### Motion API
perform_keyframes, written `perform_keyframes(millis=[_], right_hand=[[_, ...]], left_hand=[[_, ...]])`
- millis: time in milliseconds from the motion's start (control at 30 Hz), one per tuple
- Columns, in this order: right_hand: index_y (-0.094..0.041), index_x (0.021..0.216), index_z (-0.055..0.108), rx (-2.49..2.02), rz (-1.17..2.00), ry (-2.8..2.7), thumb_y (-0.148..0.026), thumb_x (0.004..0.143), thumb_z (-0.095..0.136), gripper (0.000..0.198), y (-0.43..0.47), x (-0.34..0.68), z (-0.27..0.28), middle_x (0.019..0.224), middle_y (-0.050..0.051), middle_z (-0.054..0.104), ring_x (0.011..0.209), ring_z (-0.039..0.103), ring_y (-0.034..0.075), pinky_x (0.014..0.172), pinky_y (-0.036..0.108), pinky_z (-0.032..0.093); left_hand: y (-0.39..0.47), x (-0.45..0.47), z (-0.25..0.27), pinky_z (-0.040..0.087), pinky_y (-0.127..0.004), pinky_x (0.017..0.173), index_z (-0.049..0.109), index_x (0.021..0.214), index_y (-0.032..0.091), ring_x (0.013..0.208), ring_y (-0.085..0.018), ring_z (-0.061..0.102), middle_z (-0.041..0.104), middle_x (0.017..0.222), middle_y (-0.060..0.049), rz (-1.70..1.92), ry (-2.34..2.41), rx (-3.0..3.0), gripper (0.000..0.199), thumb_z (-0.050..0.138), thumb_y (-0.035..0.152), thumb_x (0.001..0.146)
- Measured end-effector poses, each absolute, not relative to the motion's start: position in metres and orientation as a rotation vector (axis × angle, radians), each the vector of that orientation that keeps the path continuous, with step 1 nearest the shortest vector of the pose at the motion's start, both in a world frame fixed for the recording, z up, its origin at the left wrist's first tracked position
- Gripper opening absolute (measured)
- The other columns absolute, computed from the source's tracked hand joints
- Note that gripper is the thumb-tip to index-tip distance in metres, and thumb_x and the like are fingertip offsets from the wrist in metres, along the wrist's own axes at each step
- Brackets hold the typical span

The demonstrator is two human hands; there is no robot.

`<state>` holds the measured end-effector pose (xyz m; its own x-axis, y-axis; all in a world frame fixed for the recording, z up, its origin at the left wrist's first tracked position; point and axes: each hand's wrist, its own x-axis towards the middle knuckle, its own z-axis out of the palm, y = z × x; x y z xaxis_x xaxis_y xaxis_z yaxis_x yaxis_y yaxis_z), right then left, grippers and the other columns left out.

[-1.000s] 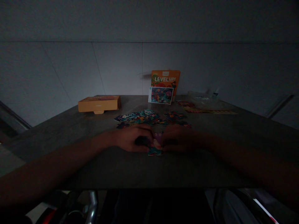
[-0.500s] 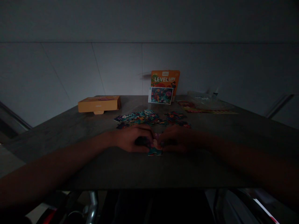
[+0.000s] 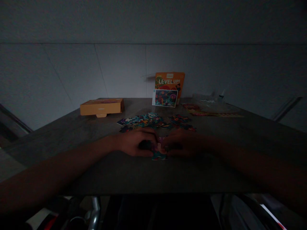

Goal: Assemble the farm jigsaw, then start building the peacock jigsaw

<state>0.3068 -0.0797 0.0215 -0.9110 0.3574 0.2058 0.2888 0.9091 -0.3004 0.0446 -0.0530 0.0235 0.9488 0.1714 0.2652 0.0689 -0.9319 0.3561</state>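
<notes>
Both hands meet at the near middle of the dim worktop (image 3: 153, 179), over a small puzzle patch (image 3: 159, 156) with pink and teal print that lies between them. The left hand (image 3: 136, 141) has a narrow grip, thumb and fingers curled on the patch's left side; the right hand (image 3: 183, 142), deep in shadow, holds the right side in much the same way, though how firmly cannot be told. The step in hand looks to be fitting or pressing jigsaw pieces together; whether the seam is fully seated is too dark to see. As I judge it, the next move calls for lining up the edges, steady pressure from both sides, and keeping the patch flat before either grip loosens. Just beyond the hands lies a larger heap of loose pieces (image 3: 146, 120), with a smaller cluster (image 3: 181, 119) to its right. Farther off, a picture card (image 3: 165, 98) leans before an upright orange box (image 3: 169, 76), facing the hands and usable for matching colours. An orange tray-like box (image 3: 102, 108) sits far left, and clear plastic wrap (image 3: 207, 99) far right.
</notes>
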Motion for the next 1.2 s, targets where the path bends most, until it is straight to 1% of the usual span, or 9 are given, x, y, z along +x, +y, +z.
perform_keyframes(millis=[167, 300, 467, 800, 933, 1100, 1200], right_hand=[[-0.017, 0.104, 0.07, -0.469, 0.372, -2.806, -0.037, 0.098, 0.058, 0.024, -0.0793, 0.3068, 0.0211, 0.072, 0.001, 0.065, 0.064, 0.057, 0.012, 0.061, 0.023, 0.037], [-0.017, 0.104, 0.069, -0.469, 0.366, -2.805, -0.035, 0.096, 0.06, 0.022, -0.0787, 0.3073, 0.0204, 0.072, 0.001, 0.065, 0.064, 0.057, 0.012, 0.061, 0.023, 0.037], [-0.016, 0.099, 0.069, -0.49, 0.37, -2.813, -0.036, 0.097, 0.058, 0.023, -0.0786, 0.3067, 0.0207, 0.074, 0.002, 0.066, 0.065, 0.058, 0.012, 0.061, 0.023, 0.037], [-0.017, 0.1, 0.07, -0.447, 0.369, -2.799, -0.037, 0.098, 0.058, 0.023, -0.0789, 0.3065, 0.0209, 0.075, 0.003, 0.067, 0.066, 0.059, 0.012, 0.062, 0.022, 0.038], [-0.016, 0.101, 0.07, -0.441, 0.367, -2.8, -0.035, 0.098, 0.058, 0.022, -0.0788, 0.3061, 0.021, 0.074, 0.003, 0.067, 0.065, 0.059, 0.012, 0.062, 0.023, 0.038], [-0.016, 0.1, 0.069, -0.438, 0.361, -2.801, -0.034, 0.101, 0.053, 0.024, -0.0785, 0.3053, 0.0206, 0.078, 0.004, 0.069, 0.067, 0.059, 0.012, 0.063, 0.023, 0.039], [-0.016, 0.099, 0.068, -0.47, 0.367, -2.819, -0.034, 0.1, 0.052, 0.024, -0.0803, 0.3052, 0.0217, 0.077, 0.004, 0.068, 0.067, 0.059, 0.013, 0.062, 0.023, 0.038]], left_hand=[[-0.0538, 0.0443, 0.0237, 0.055, -0.04, 0.09, 0.066, 0.105, 0.015, 0.102, -0.024, 0.064, 0.066, 0.109, -0.013, 0.424, 0.18, 2.759, 0.022, 0.07, 0.027, 0.087], [-0.0542, 0.0437, 0.0235, 0.055, -0.04, 0.091, 0.064, 0.109, 0.016, 0.103, -0.025, 0.064, 0.065, 0.111, -0.013, 0.425, 0.224, 2.775, 0.026, 0.071, 0.028, 0.087], [-0.0537, 0.0442, 0.0246, 0.055, -0.039, 0.091, 0.067, 0.098, 0.016, 0.104, -0.024, 0.063, 0.065, 0.11, -0.013, 0.42, 0.144, 2.763, 0.014, 0.068, 0.027, 0.089], [-0.0532, 0.0441, 0.0235, 0.055, -0.039, 0.09, 0.068, 0.098, 0.016, 0.101, -0.024, 0.063, 0.066, 0.107, -0.013, 0.441, 0.143, 2.739, 0.015, 0.07, 0.027, 0.088], [-0.0531, 0.0442, 0.0236, 0.055, -0.039, 0.091, 0.068, 0.099, 0.016, 0.103, -0.024, 0.063, 0.065, 0.109, -0.013, 0.428, 0.146, 2.743, 0.015, 0.07, 0.026, 0.088], [-0.0535, 0.0447, 0.0241, 0.055, -0.039, 0.09, 0.068, 0.099, 0.017, 0.103, -0.024, 0.063, 0.066, 0.108, -0.012, 0.439, 0.145, 2.748, 0.015, 0.07, 0.027, 0.089], [-0.0533, 0.0446, 0.024, 0.055, -0.039, 0.09, 0.068, 0.1, 0.017, 0.102, -0.023, 0.063, 0.066, 0.109, -0.012, 0.429, 0.152, 2.75, 0.015, 0.07, 0.026, 0.088]])
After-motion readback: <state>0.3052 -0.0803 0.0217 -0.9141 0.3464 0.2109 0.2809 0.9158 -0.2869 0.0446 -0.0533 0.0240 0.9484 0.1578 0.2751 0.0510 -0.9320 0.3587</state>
